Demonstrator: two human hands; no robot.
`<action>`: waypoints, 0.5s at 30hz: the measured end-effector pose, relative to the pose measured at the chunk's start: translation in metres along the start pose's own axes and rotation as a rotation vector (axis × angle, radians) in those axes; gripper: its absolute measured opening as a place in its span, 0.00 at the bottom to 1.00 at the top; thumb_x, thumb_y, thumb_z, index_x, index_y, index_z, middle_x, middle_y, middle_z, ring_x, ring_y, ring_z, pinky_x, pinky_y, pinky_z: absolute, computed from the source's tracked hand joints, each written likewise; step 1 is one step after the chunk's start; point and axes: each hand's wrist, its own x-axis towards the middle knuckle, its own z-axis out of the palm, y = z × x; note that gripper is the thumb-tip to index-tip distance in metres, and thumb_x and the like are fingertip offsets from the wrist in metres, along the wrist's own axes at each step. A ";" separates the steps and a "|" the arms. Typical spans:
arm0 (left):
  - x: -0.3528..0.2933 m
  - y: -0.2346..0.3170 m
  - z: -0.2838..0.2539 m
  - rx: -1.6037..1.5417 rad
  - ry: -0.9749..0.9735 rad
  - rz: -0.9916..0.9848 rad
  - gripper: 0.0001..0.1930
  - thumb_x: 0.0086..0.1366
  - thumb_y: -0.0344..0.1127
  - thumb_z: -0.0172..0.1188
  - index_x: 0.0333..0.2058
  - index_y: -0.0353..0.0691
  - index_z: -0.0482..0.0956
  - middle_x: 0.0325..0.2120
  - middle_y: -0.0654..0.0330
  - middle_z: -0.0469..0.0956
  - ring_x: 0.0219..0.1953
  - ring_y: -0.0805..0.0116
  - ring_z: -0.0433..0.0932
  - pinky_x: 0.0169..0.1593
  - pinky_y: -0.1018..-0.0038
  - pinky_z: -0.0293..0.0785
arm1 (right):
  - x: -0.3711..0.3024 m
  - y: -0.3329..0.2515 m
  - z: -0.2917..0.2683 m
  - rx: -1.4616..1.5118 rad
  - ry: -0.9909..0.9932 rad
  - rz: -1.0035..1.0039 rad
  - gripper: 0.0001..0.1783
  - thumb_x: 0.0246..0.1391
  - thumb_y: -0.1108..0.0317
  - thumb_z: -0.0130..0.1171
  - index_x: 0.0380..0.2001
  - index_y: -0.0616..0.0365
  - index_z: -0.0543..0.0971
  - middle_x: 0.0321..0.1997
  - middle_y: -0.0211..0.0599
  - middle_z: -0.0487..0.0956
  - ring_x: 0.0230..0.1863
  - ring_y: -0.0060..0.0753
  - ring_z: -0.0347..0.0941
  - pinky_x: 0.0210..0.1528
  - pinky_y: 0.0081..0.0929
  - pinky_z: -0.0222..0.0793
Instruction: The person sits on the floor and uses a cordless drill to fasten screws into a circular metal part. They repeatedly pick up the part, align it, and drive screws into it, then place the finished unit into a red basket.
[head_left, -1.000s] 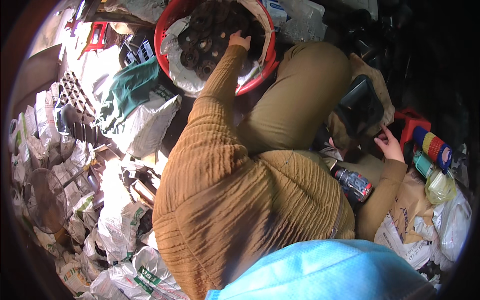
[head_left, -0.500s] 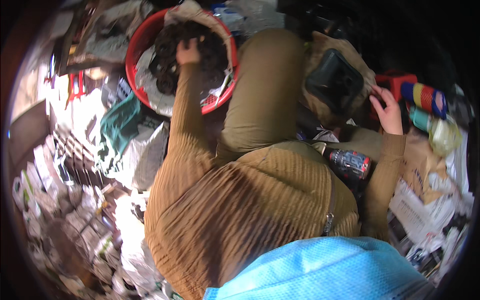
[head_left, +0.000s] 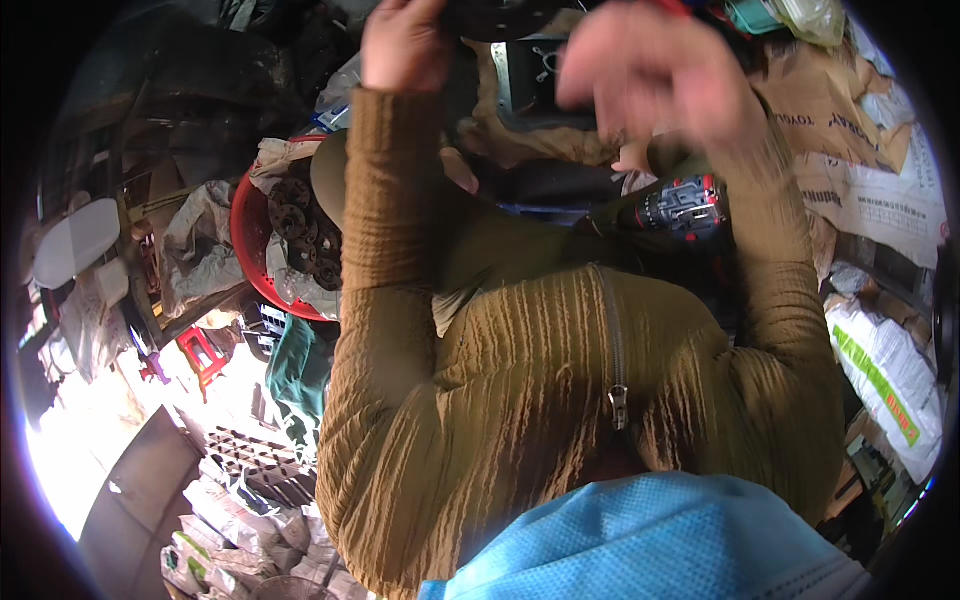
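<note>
My left hand is raised at the top edge, its fingers closed at the side of a dark round part with small holes, which the frame partly cuts off. To the right, my right hand is smeared by motion, and its fingers cannot be made out. Below the round part, a dark square-shaped tray lies over brown sacking. Left of my leg stands a red basket, lined with pale sacking, with several dark ring-shaped parts in it.
A red and black cordless drill lies near my right forearm. Brown paper sacks and a white sack with a green stripe are on the right. At left are a small red stool and green cloth.
My left hand has left the basket and come up to the top middle beside the dark round part. My right hand has moved up and inward. The view has shifted.
</note>
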 end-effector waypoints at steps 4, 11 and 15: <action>-0.032 -0.057 0.029 -0.550 -0.093 -0.725 0.19 0.60 0.33 0.63 0.48 0.30 0.73 0.41 0.59 0.79 0.41 0.66 0.78 0.46 0.70 0.75 | -0.042 0.099 -0.016 -0.068 0.456 0.673 0.27 0.56 0.60 0.61 0.56 0.59 0.70 0.53 0.38 0.74 0.45 0.24 0.75 0.44 0.24 0.72; -0.065 -0.109 0.023 -0.162 -0.292 -1.132 0.16 0.60 0.35 0.64 0.45 0.36 0.77 0.33 0.66 0.79 0.29 0.79 0.75 0.30 0.84 0.68 | -0.091 0.163 0.006 0.661 0.213 1.026 0.22 0.56 0.61 0.60 0.52 0.58 0.73 0.37 0.28 0.78 0.33 0.20 0.75 0.33 0.22 0.75; -0.048 -0.126 0.027 -0.031 -0.246 -1.116 0.18 0.60 0.34 0.64 0.48 0.34 0.76 0.33 0.64 0.79 0.29 0.78 0.75 0.32 0.82 0.71 | -0.086 0.188 0.006 0.720 0.335 1.084 0.17 0.54 0.64 0.62 0.46 0.58 0.76 0.35 0.28 0.79 0.32 0.20 0.75 0.35 0.22 0.74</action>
